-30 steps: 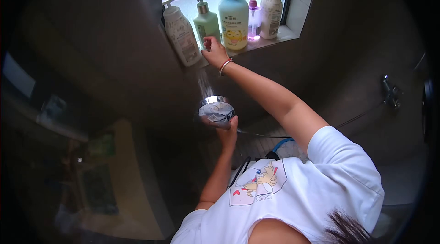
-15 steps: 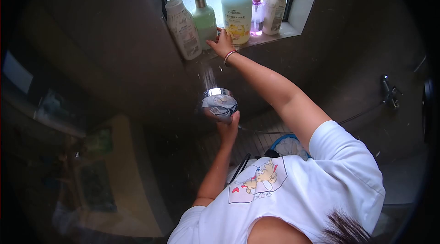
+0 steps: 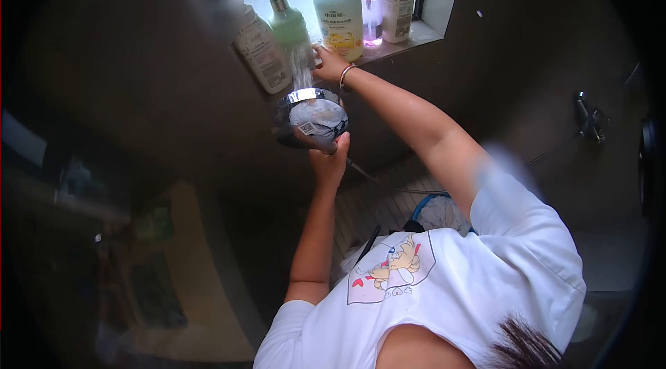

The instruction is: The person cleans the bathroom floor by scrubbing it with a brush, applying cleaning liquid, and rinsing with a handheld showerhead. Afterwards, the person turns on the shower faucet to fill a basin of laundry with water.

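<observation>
Two hands | left hand (image 3: 329,163) holds the shower head (image 3: 318,118), water (image 3: 301,69) shooting ahead at the green bottle (image 3: 286,26) | bottle stands tall on the window ledge (image 3: 424,34), past the shower head | right hand (image 3: 331,64) is nearer, curled; cannot tell if holding anything

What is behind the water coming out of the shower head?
The green bottle: its upper part shows above the spray. The water covers and blurs its lower part, so details there cannot be made out.
</observation>
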Demonstrator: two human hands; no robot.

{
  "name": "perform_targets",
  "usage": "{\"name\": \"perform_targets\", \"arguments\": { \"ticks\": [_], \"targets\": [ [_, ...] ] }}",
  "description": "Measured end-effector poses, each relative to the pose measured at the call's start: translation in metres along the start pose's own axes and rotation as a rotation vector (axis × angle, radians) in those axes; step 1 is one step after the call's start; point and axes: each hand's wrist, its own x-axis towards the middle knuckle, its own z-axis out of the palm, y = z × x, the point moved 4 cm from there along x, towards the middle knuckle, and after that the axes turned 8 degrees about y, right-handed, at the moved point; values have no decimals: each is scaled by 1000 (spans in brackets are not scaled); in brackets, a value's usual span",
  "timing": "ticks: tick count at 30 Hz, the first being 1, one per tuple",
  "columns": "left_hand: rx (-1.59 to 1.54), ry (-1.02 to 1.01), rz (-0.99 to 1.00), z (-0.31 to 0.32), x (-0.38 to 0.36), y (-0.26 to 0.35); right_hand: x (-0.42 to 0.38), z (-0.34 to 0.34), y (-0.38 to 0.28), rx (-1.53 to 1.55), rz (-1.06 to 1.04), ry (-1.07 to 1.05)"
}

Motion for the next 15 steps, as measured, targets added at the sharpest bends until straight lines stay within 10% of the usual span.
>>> {"name": "perform_targets", "arguments": {
  "ticks": [7, 10, 15],
  "targets": [
    [80, -103, -74, 12, -7, -29, -20, -25, 1, 331, 92, -47],
    [159, -222, -43, 23, -13, -28, -37, -23, 9, 1150, 521, -83],
    [239, -320, 29, 32, -23, -42, -25, -86, 43, 558, 173, 666]
  ]
}}
